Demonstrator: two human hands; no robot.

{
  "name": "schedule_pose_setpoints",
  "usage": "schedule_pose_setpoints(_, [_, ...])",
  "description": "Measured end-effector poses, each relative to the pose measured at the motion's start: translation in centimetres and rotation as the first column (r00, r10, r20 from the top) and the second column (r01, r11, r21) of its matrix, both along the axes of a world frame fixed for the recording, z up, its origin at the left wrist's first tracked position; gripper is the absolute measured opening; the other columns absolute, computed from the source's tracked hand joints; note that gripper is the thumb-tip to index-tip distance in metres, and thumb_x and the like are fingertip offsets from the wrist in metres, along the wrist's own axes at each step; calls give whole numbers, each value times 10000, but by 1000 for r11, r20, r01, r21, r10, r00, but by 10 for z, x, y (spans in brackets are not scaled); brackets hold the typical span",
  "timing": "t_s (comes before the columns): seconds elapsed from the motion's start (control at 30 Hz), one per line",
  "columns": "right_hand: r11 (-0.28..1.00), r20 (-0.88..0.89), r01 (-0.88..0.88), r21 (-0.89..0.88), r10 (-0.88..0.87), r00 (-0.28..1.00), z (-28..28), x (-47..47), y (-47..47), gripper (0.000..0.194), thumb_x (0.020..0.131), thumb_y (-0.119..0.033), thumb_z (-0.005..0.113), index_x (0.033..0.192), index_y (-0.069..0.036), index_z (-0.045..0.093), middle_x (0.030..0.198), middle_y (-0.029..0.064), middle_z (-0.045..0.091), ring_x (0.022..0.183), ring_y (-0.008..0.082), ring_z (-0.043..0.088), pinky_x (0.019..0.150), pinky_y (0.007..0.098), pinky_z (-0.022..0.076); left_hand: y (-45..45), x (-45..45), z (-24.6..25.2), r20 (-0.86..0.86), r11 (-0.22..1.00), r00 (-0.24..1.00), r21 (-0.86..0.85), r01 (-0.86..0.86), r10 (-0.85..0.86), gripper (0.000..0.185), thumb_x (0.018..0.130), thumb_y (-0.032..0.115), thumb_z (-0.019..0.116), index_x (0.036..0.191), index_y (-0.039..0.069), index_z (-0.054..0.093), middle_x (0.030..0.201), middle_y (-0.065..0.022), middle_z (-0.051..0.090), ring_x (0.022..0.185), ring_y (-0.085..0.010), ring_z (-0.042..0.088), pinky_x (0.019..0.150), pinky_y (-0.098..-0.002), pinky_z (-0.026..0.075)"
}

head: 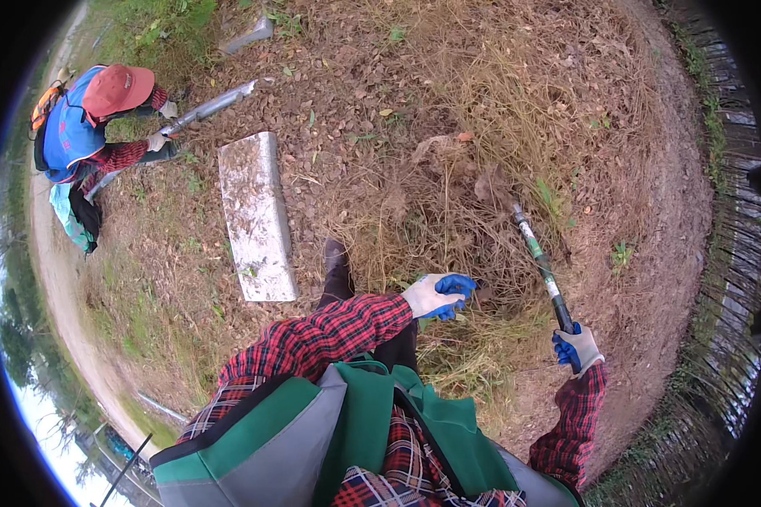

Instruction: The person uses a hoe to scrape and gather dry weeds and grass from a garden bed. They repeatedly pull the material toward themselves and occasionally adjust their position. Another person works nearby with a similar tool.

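My right hand [578,348], in a white glove with a blue-coated palm, grips the dark lower end of a long tool handle [539,256]. The handle has worn green and white bands and a metal collar at its far end. Its working head is hidden in or behind the dry grass. My left hand [441,296], gloved the same way, hovers above a heap of dry grass and stems [463,234]. Its fingers are loosely curled and apart, with nothing visible in them. Brown clumps [494,184] lie by the collar.
A white slab [257,218] lies left of my dark boot [337,263]. Further left, a person [95,120] in a red cap and blue vest bends over with gloved hands on a grey pole [219,104]. A dirt path [70,304] curves past; a vegetated edge [704,158] borders the right.
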State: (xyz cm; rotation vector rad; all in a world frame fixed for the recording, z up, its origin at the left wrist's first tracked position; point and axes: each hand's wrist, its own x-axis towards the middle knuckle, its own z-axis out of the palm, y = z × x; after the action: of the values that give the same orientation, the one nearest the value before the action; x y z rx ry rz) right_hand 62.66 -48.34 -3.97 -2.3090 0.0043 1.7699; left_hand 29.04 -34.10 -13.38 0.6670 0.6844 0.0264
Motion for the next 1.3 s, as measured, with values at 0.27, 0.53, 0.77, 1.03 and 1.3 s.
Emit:
schedule_pose_setpoints(0.27, [959, 50, -279, -55, 281, 958, -39, -69, 48, 203, 807, -140, 664, 850, -11, 513, 599, 51, 557, 448, 131, 532, 404, 274, 440, 95, -100, -165, -834, 915, 521, 338, 220, 183, 1060, 707, 493, 715, 1463, 226, 22, 1487, -212, 130, 1293, -403, 315, 1040, -425, 342])
schedule_pose_setpoints(0.53, [947, 33, -298, 119, 296, 954, -52, -114, 185, 231, 835, -194, 658, 882, -24, 509, 588, 18, 513, 453, 101, 504, 400, 245, 417, -20, -13, -195, -667, 966, 717, -19, 258, -204, 680, 740, 350, 698, 1301, 72, 434, 1164, -153, 574, 955, -256, 592, 772, -392, 484])
schedule_pose_setpoints(0.77, [917, 118, -252, 308, 225, 967, -253, -207, 316, 202, 866, -230, 606, 833, -77, 478, 581, -3, 492, 431, 128, 498, 380, 287, 419, -100, 37, -100, -118, 932, 933, 89, 351, -340, 608, 774, 448, 617, 1239, 74, 499, 1150, -166, 582, 1007, -321, 557, 866, -410, 437])
schedule_pose_setpoints(1.03, [926, 146, -375, 28, 368, 918, -160, -106, 106, 223, 821, -211, 664, 800, -39, 524, 555, 29, 501, 400, 127, 477, 377, 278, 382, -65, -9, -91, -308, 910, 893, 151, 386, -328, 679, 801, 489, 591, 1353, 142, 398, 1023, -119, 641, 863, -233, 614, 776, -341, 481])
schedule_pose_setpoints(1.3, [972, 185, -100, 212, 61, 981, -119, -86, 58, 153, 821, -162, 672, 799, -42, 581, 560, 2, 511, 412, 133, 476, 391, 301, 384, -8, -82, -67, -214, 971, 961, 128, 203, -173, 635, 825, 455, 614, 1365, 206, 392, 1058, -57, 624, 856, -157, 585, 709, -329, 504])
